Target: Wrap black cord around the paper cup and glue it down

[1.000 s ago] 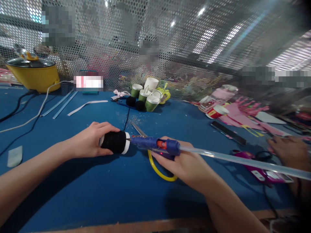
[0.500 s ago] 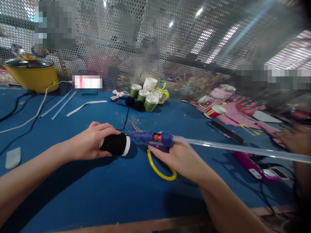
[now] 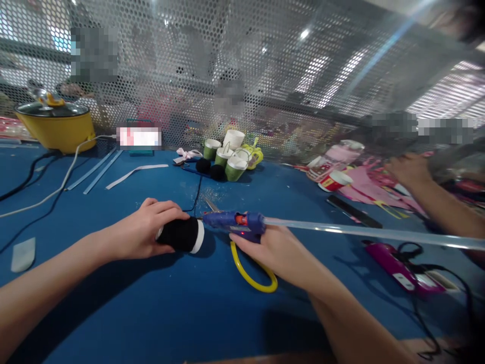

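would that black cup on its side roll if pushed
Probably: the black cup lies on its side on the table, steadied by the left hand. It looks like covered paper, so likely light and crushable. The glue gun at its rim could nudge it.

Both hands closed in a grip, meeting near the middle of the view.
The left forearm [image 3: 56, 283] comes in bare from the lower left, wrist straight. The left hand [image 3: 146, 235] lies palm-down, its fingers [image 3: 170, 208] curled over the top and the thumb tucked beneath. The right forearm [image 3: 352, 323] rises from the lower right. The right hand [image 3: 271, 250] points leftward with its fingers wrapped shut, just beside the left hand but not touching it.
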A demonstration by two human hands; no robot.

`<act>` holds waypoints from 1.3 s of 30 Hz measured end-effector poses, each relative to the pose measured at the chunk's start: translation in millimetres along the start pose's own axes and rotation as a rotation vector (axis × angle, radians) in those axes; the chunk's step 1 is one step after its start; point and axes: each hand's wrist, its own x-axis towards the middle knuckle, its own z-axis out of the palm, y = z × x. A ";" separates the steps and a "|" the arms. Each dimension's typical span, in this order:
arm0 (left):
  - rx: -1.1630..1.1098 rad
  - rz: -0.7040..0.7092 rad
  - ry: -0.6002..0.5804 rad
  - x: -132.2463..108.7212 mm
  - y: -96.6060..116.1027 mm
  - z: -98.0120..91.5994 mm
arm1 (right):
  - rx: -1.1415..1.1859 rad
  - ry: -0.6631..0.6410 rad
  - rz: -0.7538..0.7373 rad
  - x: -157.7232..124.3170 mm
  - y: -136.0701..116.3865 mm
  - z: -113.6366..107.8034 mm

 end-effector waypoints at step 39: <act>-0.168 -0.277 -0.003 6.8 2.0 -3.5 | 0.210 0.009 -0.019 -15.6 -4.2 3.5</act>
